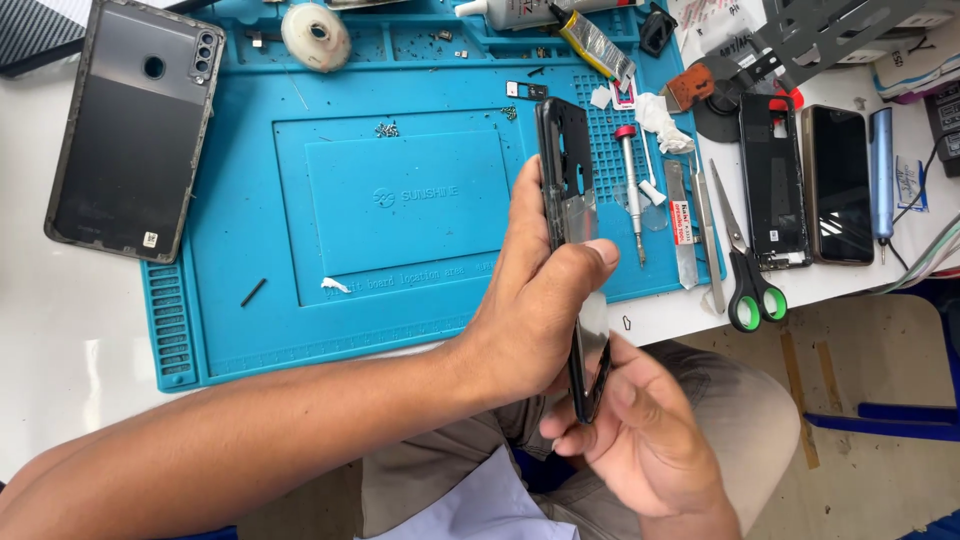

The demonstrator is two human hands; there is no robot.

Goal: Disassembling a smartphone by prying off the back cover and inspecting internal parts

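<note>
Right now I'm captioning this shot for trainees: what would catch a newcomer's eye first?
First, the two hands at centre: the left hand and right hand hold a black phone frame on edge above the blue work mat. Next, a dark phone back cover lying at upper left, and green-handled scissors at the right.

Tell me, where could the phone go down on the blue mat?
The mat's raised middle panel is bare between the screw pile and white scrap. The right edge is crowded with the screwdriver, tweezers and scissors.
</note>
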